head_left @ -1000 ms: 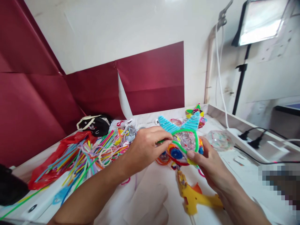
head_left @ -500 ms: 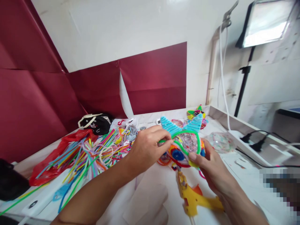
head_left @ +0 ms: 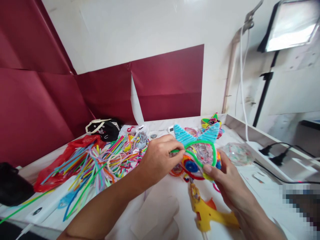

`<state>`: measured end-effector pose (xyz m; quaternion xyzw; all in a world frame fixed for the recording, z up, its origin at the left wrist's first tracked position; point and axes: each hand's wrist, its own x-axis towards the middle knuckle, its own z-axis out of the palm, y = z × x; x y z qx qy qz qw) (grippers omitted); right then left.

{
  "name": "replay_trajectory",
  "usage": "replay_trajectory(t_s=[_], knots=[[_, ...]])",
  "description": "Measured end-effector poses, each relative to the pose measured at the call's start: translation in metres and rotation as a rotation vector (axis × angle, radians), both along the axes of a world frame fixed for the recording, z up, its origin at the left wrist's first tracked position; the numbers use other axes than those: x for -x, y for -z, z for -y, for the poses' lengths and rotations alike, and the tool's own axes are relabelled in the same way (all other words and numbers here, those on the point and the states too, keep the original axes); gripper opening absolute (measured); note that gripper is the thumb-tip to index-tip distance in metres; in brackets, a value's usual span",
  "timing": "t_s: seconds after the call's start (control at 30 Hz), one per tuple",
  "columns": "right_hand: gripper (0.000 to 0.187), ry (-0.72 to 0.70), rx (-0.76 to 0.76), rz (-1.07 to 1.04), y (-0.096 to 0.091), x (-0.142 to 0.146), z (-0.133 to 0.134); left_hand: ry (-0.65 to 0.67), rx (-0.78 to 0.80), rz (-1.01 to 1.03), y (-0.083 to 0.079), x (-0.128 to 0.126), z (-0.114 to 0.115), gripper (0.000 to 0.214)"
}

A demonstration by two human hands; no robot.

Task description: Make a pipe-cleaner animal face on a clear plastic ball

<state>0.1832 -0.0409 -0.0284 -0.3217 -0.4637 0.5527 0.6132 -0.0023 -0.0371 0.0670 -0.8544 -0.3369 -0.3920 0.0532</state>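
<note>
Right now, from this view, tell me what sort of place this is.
Most likely a craft workspace: a heap of pipe cleaners, a glue gun and a colourful craft piece point that way. Whether it is in a home or a workshop, I cannot tell.

Right grip (head_left: 228, 176) holding craft (head_left: 202, 152), left grip (head_left: 162, 156) pinching green strip (head_left: 175, 151)

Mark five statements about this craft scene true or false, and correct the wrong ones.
1. The right hand holds the craft piece. True.
2. The left hand pinches a blue strip. False: it pinches a green strip.
3. The glue gun is yellow. True.
4. The red bag lies right of the glue gun. False: it lies to the left.
5. The black bag has a pale handle. True.
</note>
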Motion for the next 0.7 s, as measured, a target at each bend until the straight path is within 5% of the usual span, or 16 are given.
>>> replay_trajectory(t_s=[0.5,0.7], knots=[[0.070,-0.001,-0.009,0.021,0.003,0.001,-0.001,-0.014,0.097,0.120,0.004,0.002,0.002,0.013],[0.068,0.009,-0.027,0.038,0.004,0.000,0.000,-0.071,0.357,0.373,0.011,0.001,0.001,0.015]])
